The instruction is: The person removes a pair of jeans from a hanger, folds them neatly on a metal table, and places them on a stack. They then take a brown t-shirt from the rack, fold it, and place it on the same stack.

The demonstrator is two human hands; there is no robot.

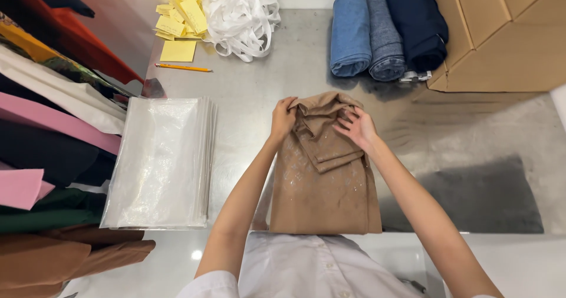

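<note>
A tan garment (pixel 321 186) with small sparkly studs lies flat on the grey metal table (pixel 265 85), its far end folded back toward me in layers. My left hand (pixel 283 118) pinches the garment's far left corner. My right hand (pixel 355 127) rests on the folded layers at the far right, fingers spread and pressing the cloth. Both forearms reach out from my white shirt at the bottom of the view.
A stack of clear plastic bags (pixel 159 162) lies left of the garment. Folded clothes (pixel 47 127) in many colours line the left edge. Yellow paper slips (pixel 180 17), a pencil (pixel 183 68) and white ribbon (pixel 240 17) sit far left. Rolled jeans (pixel 383 29) and a cardboard box (pixel 507 32) stand far right.
</note>
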